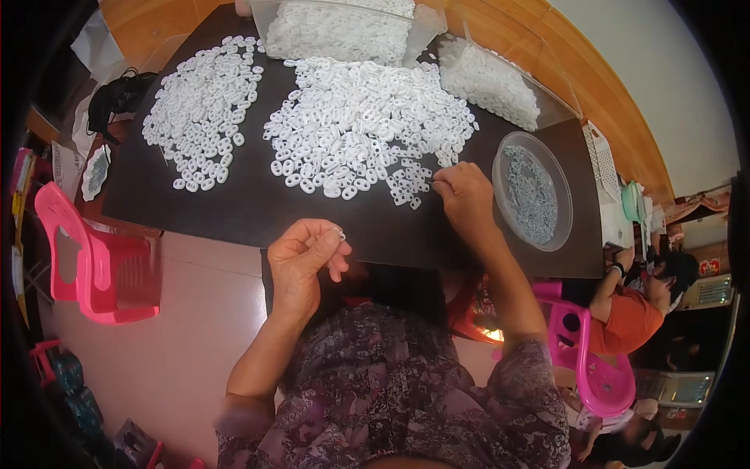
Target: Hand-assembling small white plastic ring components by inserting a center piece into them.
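Note:
My left hand (301,254) is raised just off the table's near edge, its thumb and forefinger pinching a small white plastic piece (341,234). Over the tabletop, my right hand (465,194) has its fingers closed at the right side of a patch of small flat white pieces (408,184); whatever its fingertips hold is too small to make out. Behind that patch spreads a large heap of white oval two-hole pieces (351,109). Further left lies a second heap of similar white oval pieces (205,105). To the right of my right hand stands a round clear tub of grey metal screws (533,191).
Two clear bins, one in the middle (336,35) and one at right (496,82), hold more white pieces along the back of the dark table (234,215). A pink plastic chair (98,258) stands at left. Beyond a magenta chair (601,383), another person (625,316) sits at right.

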### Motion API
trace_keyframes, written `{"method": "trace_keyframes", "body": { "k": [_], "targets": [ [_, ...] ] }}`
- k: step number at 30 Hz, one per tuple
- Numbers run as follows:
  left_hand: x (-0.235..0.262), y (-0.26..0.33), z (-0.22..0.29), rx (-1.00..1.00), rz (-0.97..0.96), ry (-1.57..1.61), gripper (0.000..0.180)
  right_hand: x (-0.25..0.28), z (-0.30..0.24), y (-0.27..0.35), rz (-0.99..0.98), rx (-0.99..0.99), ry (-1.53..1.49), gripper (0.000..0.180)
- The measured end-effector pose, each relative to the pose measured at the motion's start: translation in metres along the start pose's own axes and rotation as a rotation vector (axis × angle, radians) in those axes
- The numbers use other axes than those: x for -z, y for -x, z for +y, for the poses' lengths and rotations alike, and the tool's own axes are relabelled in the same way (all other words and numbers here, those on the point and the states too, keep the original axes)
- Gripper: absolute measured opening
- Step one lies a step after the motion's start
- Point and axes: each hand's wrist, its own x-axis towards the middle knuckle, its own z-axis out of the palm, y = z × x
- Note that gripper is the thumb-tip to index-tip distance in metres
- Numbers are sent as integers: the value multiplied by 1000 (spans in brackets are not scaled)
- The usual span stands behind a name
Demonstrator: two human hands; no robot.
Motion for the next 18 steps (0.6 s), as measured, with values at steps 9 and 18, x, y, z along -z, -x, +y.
{"method": "trace_keyframes", "body": {
  "k": [9, 18],
  "targets": [
    [-1, -2, 0, 12, 10, -11, 13, 2, -2, -6, -35, 145, 69, 6],
    [1, 0, 0, 13, 11, -13, 13, 4, -4, -1, 49, 117, -22, 7]
  ]
}}
